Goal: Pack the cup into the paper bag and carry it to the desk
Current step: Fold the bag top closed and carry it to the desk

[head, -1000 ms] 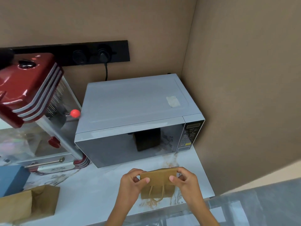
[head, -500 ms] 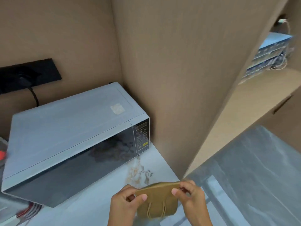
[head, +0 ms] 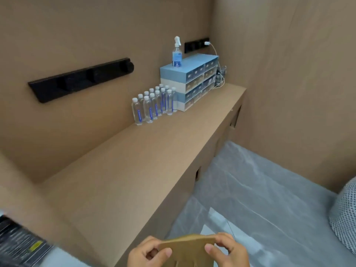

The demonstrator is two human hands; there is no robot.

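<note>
A small brown paper bag (head: 189,247) hangs at the bottom edge of the view, its top folded flat. My left hand (head: 148,254) pinches its left top corner and my right hand (head: 226,251) pinches its right top corner. The bag is held above the floor, just right of the front edge of a long brown desk (head: 146,170). The cup is not visible; whether it is inside the bag cannot be told.
Several water bottles (head: 154,105) stand at the back of the desk beside stacked blue drawer boxes (head: 190,83) topped by a spray bottle (head: 176,53). A black wall rail (head: 81,79) hangs above. The microwave's corner (head: 21,245) shows bottom left. Plastic sheeting (head: 260,199) covers the floor.
The view has swung right, away from the microwave counter to the long desk. Both hands keep the same pinch on the bag, which has left the counter.
</note>
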